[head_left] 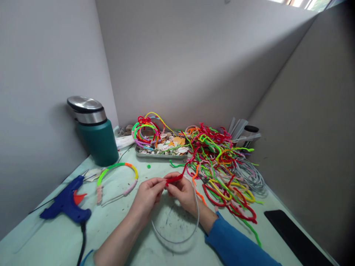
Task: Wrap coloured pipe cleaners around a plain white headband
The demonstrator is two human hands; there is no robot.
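Between my two hands is a grey headband hoop [177, 242], its curve hanging toward me over the table. A fuzzy red pipe cleaner [175, 178] is wound around its upper part, with a loose end rising to the right. My left hand [148, 194] pinches the left end of the red winding. Around the hoop near the red part, the fingers of my right hand [183, 190] are closed, thumb against the winding. To the left lies another hoop [118, 165], wrapped in green, orange, yellow, lilac and pink sections, with one end bare grey.
A blue glue gun [65, 203] lies at left, before a teal bottle [98, 138]. Behind my hands stands a metal tray [161, 156] of small pieces. A tangled pipe-cleaner pile [213, 155], grey hoops [253, 177] and a black flat object [294, 236] occupy the right.
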